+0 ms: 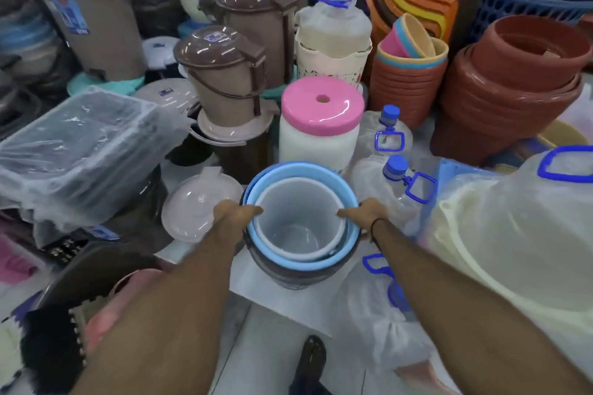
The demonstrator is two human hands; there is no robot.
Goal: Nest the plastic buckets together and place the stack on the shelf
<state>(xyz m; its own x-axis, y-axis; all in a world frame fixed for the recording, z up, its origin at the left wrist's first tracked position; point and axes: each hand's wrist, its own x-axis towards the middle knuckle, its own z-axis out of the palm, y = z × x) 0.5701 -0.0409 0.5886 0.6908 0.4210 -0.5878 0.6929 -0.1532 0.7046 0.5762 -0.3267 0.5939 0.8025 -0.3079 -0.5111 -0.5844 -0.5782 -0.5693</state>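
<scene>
A stack of nested plastic buckets [301, 261] hangs in front of me at the centre of the view: a pale grey bucket [298, 234] sits inside a light blue one [282, 176], inside a dark brown outer one [288, 276]. My left hand [234, 212] grips the stack's left rim, thumb over the edge. My right hand [365, 213] grips the right rim the same way. The stack is held upright above the floor.
Plastic ware crowds all around: a pink-lidded white jar [321, 125] just behind the stack, brown lidded bins [224, 74], terracotta pots [513, 90], blue-capped water bottles [394, 167], a wrapped tray stack [83, 151] at left, a cream tub [513, 234] at right. White tiled floor [266, 346] lies below.
</scene>
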